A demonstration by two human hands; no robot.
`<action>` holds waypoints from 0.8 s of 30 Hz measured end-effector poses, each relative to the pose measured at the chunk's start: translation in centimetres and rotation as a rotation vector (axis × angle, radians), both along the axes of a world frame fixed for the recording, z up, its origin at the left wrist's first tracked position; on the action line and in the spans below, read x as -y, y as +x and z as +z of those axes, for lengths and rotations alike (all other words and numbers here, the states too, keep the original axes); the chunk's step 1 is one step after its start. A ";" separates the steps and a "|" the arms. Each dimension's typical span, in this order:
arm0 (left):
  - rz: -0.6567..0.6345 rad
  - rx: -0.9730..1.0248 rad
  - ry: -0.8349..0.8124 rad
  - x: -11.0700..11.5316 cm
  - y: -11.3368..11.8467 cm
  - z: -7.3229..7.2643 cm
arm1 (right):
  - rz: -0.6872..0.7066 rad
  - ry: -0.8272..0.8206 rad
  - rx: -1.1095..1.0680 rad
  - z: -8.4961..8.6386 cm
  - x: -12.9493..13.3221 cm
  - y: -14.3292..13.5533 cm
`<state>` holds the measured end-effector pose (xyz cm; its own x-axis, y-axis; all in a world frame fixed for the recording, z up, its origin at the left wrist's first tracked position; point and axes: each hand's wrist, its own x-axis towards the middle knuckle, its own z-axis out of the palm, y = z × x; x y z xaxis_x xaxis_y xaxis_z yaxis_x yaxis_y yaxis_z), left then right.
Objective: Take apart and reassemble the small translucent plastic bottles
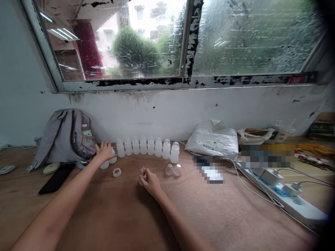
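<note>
My left hand (105, 150) reaches to the left end of a row of baby bottles, its fingers spread over frosted white bottle bodies (104, 165); whether it touches one is hard to tell. My right hand (151, 182) is closed in a pinch around a small clear bottle nipple (142, 170), held low over the table. Several frosted baby bottles (150, 146) with clear domed caps stand upright along the wall. A white collar ring (117, 172) lies between my hands. Two clear dome caps (177, 170) rest side by side to the right of my right hand.
On the left are a grey backpack (62, 136), a black phone-like slab (57, 179) and a cream round object (51, 168). A silvery plastic package (213, 139) lies by the wall. A white power strip (295, 198) with plugs and cables runs along the right of the wooden table (117, 219).
</note>
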<state>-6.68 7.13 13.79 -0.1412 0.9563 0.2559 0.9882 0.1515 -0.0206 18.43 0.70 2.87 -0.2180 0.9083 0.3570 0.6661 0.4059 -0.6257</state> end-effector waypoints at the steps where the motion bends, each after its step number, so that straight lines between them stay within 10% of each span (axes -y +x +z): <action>1: -0.030 0.003 0.101 0.6 0.7 -0.1 | 0.002 0.008 0.007 0.0 0.0 0.0; 4: -0.178 0.079 0.312 3.4 4.0 -2.0 | 0.022 0.022 0.042 -0.1 0.0 -0.1; 12: -0.494 0.449 0.102 10.1 12.3 -11.2 | 0.026 0.002 0.093 -0.4 -0.6 -0.2; 24: -0.528 0.577 0.079 10.6 12.0 -10.6 | 0.038 0.018 0.038 -0.7 -1.0 -0.2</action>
<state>5.37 -3.48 3.16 0.1951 0.9160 0.3505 0.7812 -0.3612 0.5092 18.27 1.73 2.14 -0.2656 0.8926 0.3644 0.6732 0.4423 -0.5926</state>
